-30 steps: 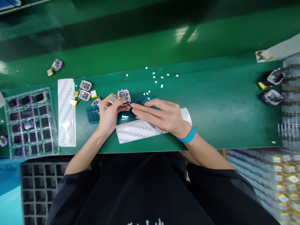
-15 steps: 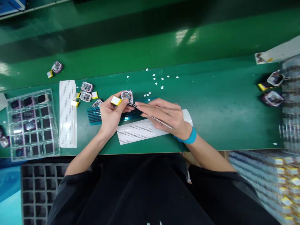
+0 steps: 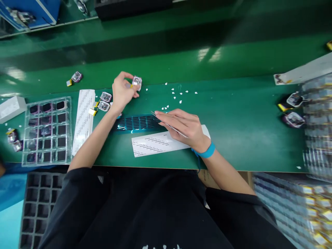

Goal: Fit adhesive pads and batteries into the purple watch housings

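Observation:
My left hand (image 3: 122, 90) reaches toward the back of the green bench, its fingers closed on a small smartwatch case (image 3: 137, 82) with open electronics; a yellow-edged battery beside it is partly hidden by the fingers. In my right hand (image 3: 185, 128), a pair of metal tweezers (image 3: 173, 127) points to the left, above a teal slotted strip (image 3: 137, 122). Under that hand lies a white printed sheet (image 3: 149, 145). Small white stickers (image 3: 173, 92) are scattered on the bench beyond the right hand. Two more watch cases (image 3: 104, 105) with batteries lie left of my left wrist.
A clear tray (image 3: 48, 133) of watch parts stands at left, beside another printed strip (image 3: 84, 117). A watch case (image 3: 76, 76) lies at the back left. Further cases (image 3: 293, 119) lie at the right, near stacked clear trays (image 3: 317, 121). A white box (image 3: 12, 109) sits far left.
My left hand has carried the watch case away from the tweezers, toward the back of the bench. My right hand stays near the strip, still holding the tweezers. The camera view has shifted.

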Demonstrator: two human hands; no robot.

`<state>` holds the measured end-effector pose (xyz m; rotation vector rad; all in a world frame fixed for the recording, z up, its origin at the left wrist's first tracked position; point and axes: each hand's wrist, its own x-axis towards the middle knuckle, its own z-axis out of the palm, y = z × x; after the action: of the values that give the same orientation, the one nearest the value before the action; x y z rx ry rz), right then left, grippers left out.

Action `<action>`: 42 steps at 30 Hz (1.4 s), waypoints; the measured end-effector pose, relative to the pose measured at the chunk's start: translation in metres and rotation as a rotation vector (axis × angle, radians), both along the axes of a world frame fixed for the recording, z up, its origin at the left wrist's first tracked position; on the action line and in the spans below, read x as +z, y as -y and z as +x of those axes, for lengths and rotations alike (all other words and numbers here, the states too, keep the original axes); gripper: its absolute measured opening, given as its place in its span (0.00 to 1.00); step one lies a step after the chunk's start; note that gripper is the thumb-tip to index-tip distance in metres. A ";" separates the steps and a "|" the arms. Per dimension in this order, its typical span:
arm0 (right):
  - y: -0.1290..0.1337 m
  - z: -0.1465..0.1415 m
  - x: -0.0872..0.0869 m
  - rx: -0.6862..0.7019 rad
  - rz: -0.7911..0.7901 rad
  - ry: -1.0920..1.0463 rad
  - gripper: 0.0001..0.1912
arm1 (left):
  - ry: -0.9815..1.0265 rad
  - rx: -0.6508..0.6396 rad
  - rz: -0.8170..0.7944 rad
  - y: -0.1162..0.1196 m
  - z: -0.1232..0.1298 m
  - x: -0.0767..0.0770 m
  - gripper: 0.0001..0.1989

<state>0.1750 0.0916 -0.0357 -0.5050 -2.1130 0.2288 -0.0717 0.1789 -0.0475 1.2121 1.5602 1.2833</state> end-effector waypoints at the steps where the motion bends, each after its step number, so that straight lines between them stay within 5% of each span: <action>1: 0.000 0.000 -0.001 0.004 0.013 0.008 0.29 | -0.049 0.021 0.028 -0.019 -0.010 -0.002 0.19; 3: -0.001 0.000 -0.003 -0.006 0.019 0.028 0.27 | -0.173 0.011 0.063 -0.041 -0.030 0.001 0.20; 5: -0.002 0.002 -0.003 -0.028 0.005 0.045 0.25 | -0.343 -0.010 0.106 -0.035 -0.046 0.013 0.21; 8: -0.004 0.004 -0.002 -0.043 -0.011 0.040 0.26 | -0.698 -0.056 0.095 0.018 -0.060 0.036 0.11; 12: -0.003 0.005 0.004 -0.072 0.013 0.023 0.30 | -1.121 -0.131 -0.142 0.099 -0.064 0.050 0.15; 16: -0.001 0.004 0.009 -0.079 0.055 0.048 0.29 | -1.185 -0.120 -0.178 0.123 -0.063 0.042 0.13; 28: -0.005 0.005 0.007 -0.075 0.083 0.132 0.24 | -1.171 -0.199 -0.133 0.117 -0.053 0.043 0.14; 36: -0.006 0.002 0.004 -0.084 0.115 0.143 0.22 | -0.764 -0.133 -0.034 0.095 -0.058 0.043 0.07; 42: -0.005 0.006 0.003 -0.120 0.016 0.126 0.22 | 0.383 -0.057 -0.035 0.073 -0.030 0.055 0.13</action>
<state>0.1806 0.0971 -0.0329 -0.6496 -2.1955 0.1140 -0.1013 0.1059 0.0075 0.9165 1.2560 1.3527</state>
